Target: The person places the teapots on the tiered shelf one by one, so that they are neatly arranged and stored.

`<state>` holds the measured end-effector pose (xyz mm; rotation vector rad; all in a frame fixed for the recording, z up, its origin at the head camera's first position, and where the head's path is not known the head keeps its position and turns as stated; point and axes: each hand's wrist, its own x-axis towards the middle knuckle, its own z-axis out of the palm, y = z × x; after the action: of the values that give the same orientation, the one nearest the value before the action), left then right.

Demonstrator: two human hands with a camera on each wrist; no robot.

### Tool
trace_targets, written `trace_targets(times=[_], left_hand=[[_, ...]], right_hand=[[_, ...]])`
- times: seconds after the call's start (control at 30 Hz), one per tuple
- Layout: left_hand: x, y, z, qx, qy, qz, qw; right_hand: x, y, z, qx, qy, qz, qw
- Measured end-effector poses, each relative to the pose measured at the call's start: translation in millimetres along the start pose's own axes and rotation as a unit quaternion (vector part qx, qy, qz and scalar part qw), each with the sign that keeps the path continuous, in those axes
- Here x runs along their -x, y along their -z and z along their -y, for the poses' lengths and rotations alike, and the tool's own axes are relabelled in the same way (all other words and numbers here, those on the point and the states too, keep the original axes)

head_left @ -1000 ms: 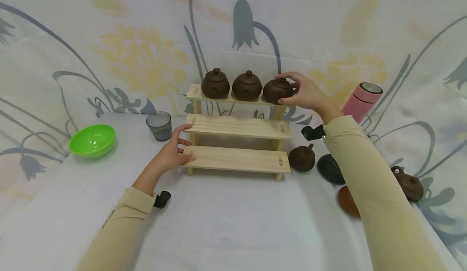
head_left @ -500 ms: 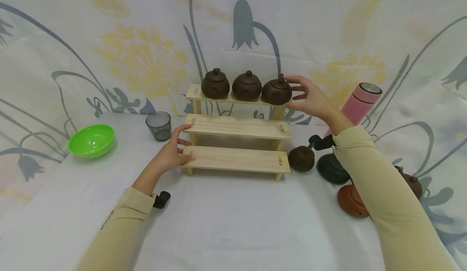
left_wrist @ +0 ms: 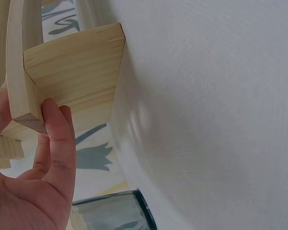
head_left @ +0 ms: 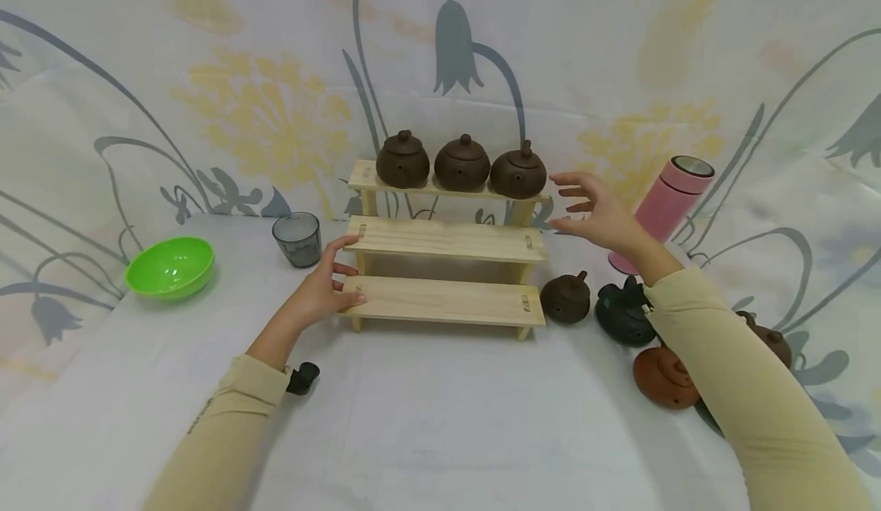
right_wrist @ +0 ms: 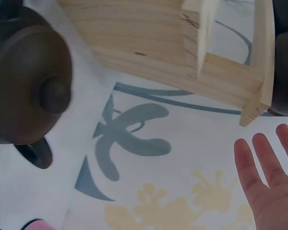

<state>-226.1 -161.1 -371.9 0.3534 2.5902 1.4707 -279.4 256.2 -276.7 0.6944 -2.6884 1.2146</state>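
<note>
- Left hand: pinching the left end of the lowest board of the pale wooden stand, thumb on top, fingers underneath.
- Right hand: holding nothing, fingers spread and slightly bent, thumb well apart from them; just right of the rightmost teapot, with a visible gap between.
- On the far, top board, three dark brown teapots in a row, all upright: the leftmost teapot, the central teapot and the rightmost one at the right end, close beside its neighbour.
- Just right of the lowest board, on the white tablecloth, a round brown teapot.
- Farther right, a black teapot, with a reddish-brown teapot nearer.
- Beyond the right sleeve, another brown teapot, partly hidden.
- Far right, partly behind the right hand, a pink bottle.
- Left of the stand, a grey glass; farther left, a bright green bowl.
- Along the far side, a flower-patterned cloth.
</note>
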Motion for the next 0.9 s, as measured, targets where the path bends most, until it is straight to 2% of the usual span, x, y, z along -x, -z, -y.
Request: trace_targets(times=[0.2,0.37,0.6,0.9], left_hand=[[0.3,-0.1,0.8,0.005,-0.01,0.003,0.9999],[0.0,0.3,1.8,0.006,-0.005,0.002,1.0],[-0.5,0.0,2.7,0.005,-0.01,0.0,0.9999],[-0.3,-0.6,0.4,0.005,0.0,-0.001,1.0]], right_hand=[[16,-4,-7,-0.008,-0.011,-0.002,1.0],[26,-7,-18,0.004,0.0,0.0,1.0],[41,-14,-27,0.01,-0.001,0.017,1.0],[57,-22,-36,0.019,-0.005,0.019,1.0]])
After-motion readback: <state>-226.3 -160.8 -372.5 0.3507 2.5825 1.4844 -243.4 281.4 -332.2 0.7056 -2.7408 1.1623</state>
